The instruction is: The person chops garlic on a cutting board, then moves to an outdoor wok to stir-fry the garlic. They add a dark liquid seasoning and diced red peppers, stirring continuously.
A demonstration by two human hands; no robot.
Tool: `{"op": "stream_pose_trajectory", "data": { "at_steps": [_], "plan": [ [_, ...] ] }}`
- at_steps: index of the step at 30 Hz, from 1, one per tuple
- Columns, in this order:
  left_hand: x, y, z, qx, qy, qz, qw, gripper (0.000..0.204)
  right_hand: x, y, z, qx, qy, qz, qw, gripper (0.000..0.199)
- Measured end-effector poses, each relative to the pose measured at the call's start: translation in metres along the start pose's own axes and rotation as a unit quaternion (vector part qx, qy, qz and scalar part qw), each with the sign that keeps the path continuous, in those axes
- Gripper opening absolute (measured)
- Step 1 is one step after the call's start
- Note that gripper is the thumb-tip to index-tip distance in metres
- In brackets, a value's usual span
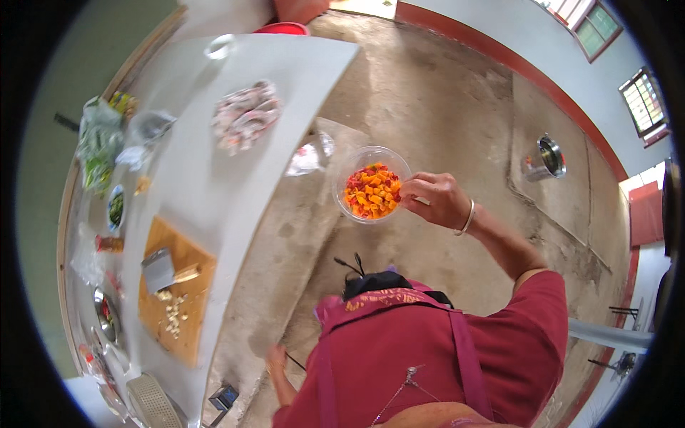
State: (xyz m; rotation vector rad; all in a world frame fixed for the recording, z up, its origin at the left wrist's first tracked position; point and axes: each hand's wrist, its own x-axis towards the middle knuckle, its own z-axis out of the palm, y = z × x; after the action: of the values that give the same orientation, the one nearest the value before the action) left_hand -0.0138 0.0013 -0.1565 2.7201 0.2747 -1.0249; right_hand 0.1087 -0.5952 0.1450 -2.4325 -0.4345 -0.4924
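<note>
My right hand grips the rim of a clear round plastic bowl, fingers closed on its right side. Chopped orange and red peppers lie inside it. The bowl is held out over the floor, to the right of the white table. Low beside my body hangs my left hand, small and blurred, close to a thin dark cord; its fingers do not show clearly. Nearest to it on the table is a wooden cutting board bearing a cleaver and chopped pale pieces.
On the white table lie a crumpled cloth, a white cup, bags of greens, a dish of greens, a metal bowl and a beige basket. A metal bucket stands on the concrete floor at right.
</note>
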Motion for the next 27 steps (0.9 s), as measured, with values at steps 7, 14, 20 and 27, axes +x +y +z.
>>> {"op": "stream_pose_trajectory", "data": {
  "at_steps": [7,14,20,27],
  "plan": [
    [0.053,0.408,-0.172,-0.18,0.175,0.316,0.915,0.034,-0.01,0.144,-0.077,-0.017,0.116,0.06,0.991,0.012],
    [0.094,0.824,-0.243,-0.594,-0.482,0.407,0.499,0.071,0.074,0.326,-0.144,-0.02,0.155,0.109,0.982,0.013],
    [0.154,1.072,-0.301,-0.552,-0.624,0.358,0.422,0.082,0.168,0.477,-0.244,-0.088,0.216,0.163,0.959,0.014],
    [0.284,1.277,-0.342,-0.511,-0.626,0.323,0.493,0.076,0.274,0.676,-0.293,-0.073,0.201,0.148,0.966,0.014]
  ]
}}
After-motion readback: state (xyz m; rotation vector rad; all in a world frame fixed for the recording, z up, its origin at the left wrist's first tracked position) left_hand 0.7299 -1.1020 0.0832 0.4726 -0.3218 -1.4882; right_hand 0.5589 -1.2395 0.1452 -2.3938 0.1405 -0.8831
